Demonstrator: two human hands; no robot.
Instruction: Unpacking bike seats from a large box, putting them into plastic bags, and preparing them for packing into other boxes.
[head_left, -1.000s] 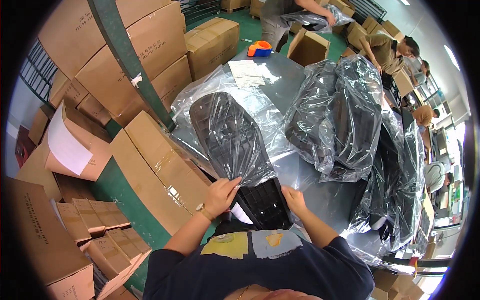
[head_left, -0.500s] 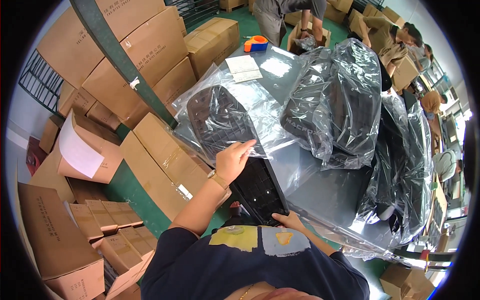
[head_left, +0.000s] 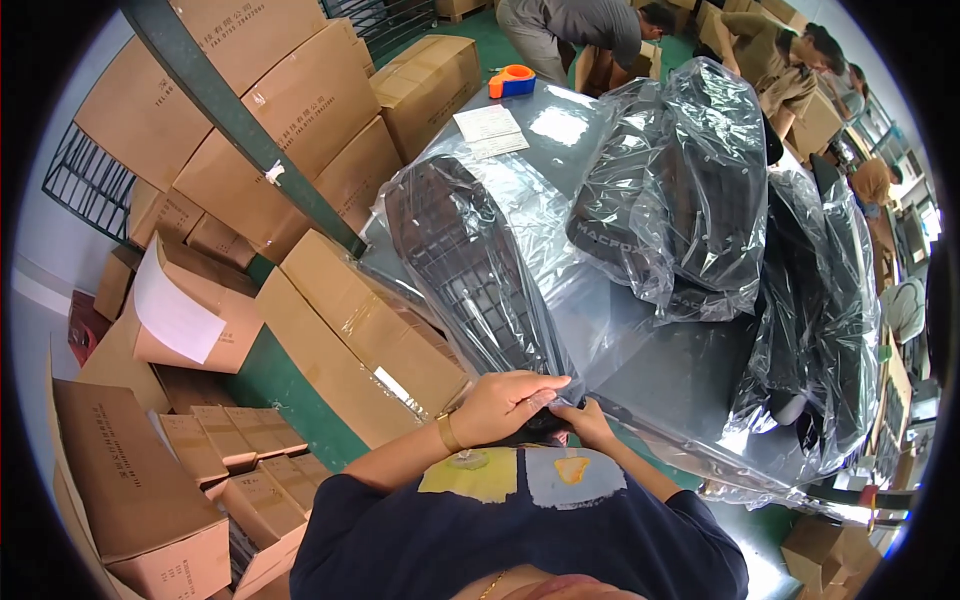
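A long black ribbed plastic panel [head_left: 465,260] lies on the table's left side, its far end pointing away from me. A clear plastic bag [head_left: 535,290] covers it nearly down to the near end. At that near end, close to my chest, my left hand [head_left: 505,405] is closed on the bag's edge, fingers and thumb pointing right. Just right of it, my right hand [head_left: 588,424] grips the near end of the panel, its fingers partly hidden. More black panels in clear bags [head_left: 670,200] are piled on the table to the right.
An orange and blue tape dispenser [head_left: 512,82] and white paper slips [head_left: 490,132] lie at the table's far side. Cardboard boxes [head_left: 350,330] crowd the left, beside a green post [head_left: 240,130]. Other people [head_left: 575,40] bend over boxes beyond the table.
My left hand has moved toward me and right, drawing the bag down over the panel's near part. My right hand stays near the panel's near end. A person at the back has bent lower.
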